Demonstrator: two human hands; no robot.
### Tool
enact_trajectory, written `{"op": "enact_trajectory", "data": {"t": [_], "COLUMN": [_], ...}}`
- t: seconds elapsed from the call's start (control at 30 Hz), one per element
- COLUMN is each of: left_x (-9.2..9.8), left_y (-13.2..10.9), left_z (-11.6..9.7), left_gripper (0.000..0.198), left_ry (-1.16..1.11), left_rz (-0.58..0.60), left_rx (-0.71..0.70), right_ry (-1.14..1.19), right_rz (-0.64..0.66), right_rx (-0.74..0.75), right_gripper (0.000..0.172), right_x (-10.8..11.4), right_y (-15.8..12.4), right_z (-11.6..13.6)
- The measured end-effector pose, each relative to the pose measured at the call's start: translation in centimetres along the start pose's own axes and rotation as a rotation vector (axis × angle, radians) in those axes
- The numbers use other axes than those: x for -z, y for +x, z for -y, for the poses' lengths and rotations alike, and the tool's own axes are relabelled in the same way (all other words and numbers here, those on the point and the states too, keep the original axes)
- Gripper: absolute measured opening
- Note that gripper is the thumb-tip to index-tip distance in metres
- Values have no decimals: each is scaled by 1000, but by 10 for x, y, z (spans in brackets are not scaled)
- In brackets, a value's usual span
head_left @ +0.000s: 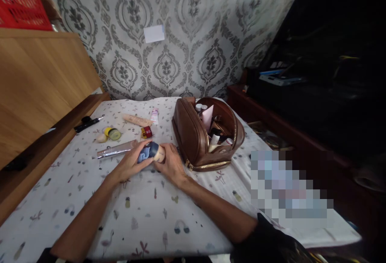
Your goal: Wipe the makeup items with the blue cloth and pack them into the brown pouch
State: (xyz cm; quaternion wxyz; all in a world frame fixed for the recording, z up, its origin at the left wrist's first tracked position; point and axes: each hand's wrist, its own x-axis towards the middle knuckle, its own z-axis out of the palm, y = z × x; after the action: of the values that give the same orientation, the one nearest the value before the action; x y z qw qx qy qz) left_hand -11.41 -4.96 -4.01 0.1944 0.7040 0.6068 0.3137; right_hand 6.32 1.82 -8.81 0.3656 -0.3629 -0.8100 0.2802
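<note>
In front of me, my left hand (pixel 132 163) is closed round a crumpled light blue cloth (pixel 144 154), pressed to the dark blue end of a small bottle (pixel 159 154). The fingers of my right hand (pixel 171 165) grip the beige end of that same bottle. A long shiny pale tube (pixel 116 149) lies just beyond my left hand. To the right of my hands stands a brown cosmetic bag (pixel 193 138), unzipped, with a pink tube (pixel 207 117), white-capped bottles and other items inside.
Farther back lie a beige tube (pixel 137 120), a small white-and-pink tube (pixel 155 116), a red-and-gold box (pixel 146 132), a yellow-and-green round container (pixel 113 133) and a black slim item (pixel 88 124). A wooden cabinet (pixel 45 90) borders the left. A blurred-out patch covers the right side.
</note>
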Motion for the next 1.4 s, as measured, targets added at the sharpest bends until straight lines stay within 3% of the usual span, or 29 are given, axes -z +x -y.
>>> {"op": "enact_trajectory", "data": {"t": [0.27, 0.6, 0.83, 1.13, 1.3, 1.4], "left_x": [1, 5, -3, 1, 1, -4], "left_y": [5, 2, 5, 6, 4, 3], "left_z": [-1, 10, 16, 12, 5, 0], "left_gripper": [46, 54, 47, 60, 67, 66], "left_ry": [-42, -219, -263, -471, -448, -434], "left_rz": [-19, 51, -36, -29, 66, 37], "left_rx": [102, 40, 132, 143, 141, 150], "right_ry": [28, 207, 309, 331, 353, 393], "right_rz": [-2, 98, 113, 154, 60, 27], "right_rx": [-3, -68, -135, -121, -163, -141], "right_gripper": [42, 48, 63, 41, 42, 46], "right_x": [-2, 7, 7, 14, 15, 16], "right_y": [0, 2, 2, 1, 6, 6], "right_z": [-3, 4, 3, 6, 0, -1]}}
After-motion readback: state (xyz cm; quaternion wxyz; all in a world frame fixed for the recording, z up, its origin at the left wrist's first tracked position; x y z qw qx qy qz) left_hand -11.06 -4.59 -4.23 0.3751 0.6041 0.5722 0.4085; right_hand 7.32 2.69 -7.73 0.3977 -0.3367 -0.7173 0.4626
